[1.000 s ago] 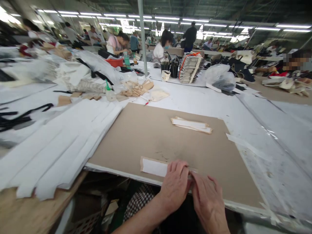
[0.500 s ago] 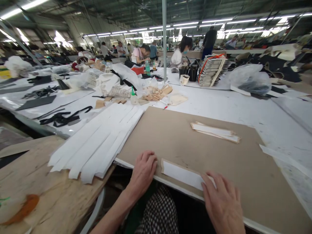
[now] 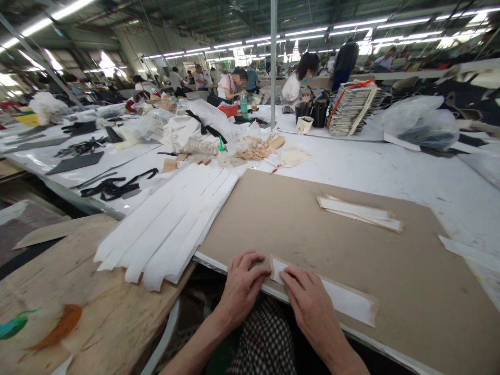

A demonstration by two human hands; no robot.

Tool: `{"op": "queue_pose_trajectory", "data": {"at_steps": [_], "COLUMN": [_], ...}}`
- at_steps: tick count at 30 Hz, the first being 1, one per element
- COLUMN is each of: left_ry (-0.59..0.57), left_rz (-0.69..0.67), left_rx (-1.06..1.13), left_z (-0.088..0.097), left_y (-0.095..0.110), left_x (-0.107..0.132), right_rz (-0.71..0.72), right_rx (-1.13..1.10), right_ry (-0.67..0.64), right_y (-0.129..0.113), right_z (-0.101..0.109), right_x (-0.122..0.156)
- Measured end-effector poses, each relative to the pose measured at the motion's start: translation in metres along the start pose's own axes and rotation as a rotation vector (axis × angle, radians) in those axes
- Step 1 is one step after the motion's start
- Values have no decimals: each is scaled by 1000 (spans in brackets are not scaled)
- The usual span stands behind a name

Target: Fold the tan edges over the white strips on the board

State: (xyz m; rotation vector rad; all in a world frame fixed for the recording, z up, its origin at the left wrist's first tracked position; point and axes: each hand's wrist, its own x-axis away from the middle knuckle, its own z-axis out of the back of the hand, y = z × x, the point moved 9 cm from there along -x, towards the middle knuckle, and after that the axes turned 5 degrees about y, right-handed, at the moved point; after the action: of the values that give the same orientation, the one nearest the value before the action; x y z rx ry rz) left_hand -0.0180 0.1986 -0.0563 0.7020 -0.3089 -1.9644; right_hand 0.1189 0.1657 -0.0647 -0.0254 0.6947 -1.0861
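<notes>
A tan strip with a white lining (image 3: 344,299) lies flat near the front edge of the brown board (image 3: 312,229). My left hand (image 3: 242,284) rests on the board at the strip's left end, fingers curled against that end. My right hand (image 3: 307,297) lies over the strip's left part, fingers stretched flat and pressing down on it. A small stack of similar strips (image 3: 359,212) sits further back on the board, to the right.
Long white strips (image 3: 172,224) fan out left of the board. A wooden table (image 3: 70,302) is at the lower left. Glue bottle (image 3: 223,153), tan pieces (image 3: 260,147), black straps (image 3: 113,187), a plastic bag (image 3: 420,122) lie behind. Other people work at far tables.
My right hand slid left along the strip from its right end to its left end. My left hand moved in to touch the left end. The view shifted slightly left.
</notes>
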Motion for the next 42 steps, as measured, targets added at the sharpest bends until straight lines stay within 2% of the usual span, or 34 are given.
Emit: {"op": "queue_pose_trajectory", "data": {"at_steps": [5,10,18,30,42], "left_ry": [-11,2,-85,-161,-238], "left_rz": [-46,-126,-203,-251,-280], "left_rx": [31,57,21,-40,-107], "left_z": [2,4,-1,-8,-9], "left_y": [3,7,12,11,16], "left_x": [3,6,6,4,0], "right_rz": [55,118,139,111,159], "right_rx": [-4,-35,-64,-129,-104], "right_ry": [-17,-86,-236,-215,-184], "right_y": [-1,-3,2,7,4], "right_z": [-1,-1,-6,-8,-6], "right_x": [1,-2,-4,0,1]}}
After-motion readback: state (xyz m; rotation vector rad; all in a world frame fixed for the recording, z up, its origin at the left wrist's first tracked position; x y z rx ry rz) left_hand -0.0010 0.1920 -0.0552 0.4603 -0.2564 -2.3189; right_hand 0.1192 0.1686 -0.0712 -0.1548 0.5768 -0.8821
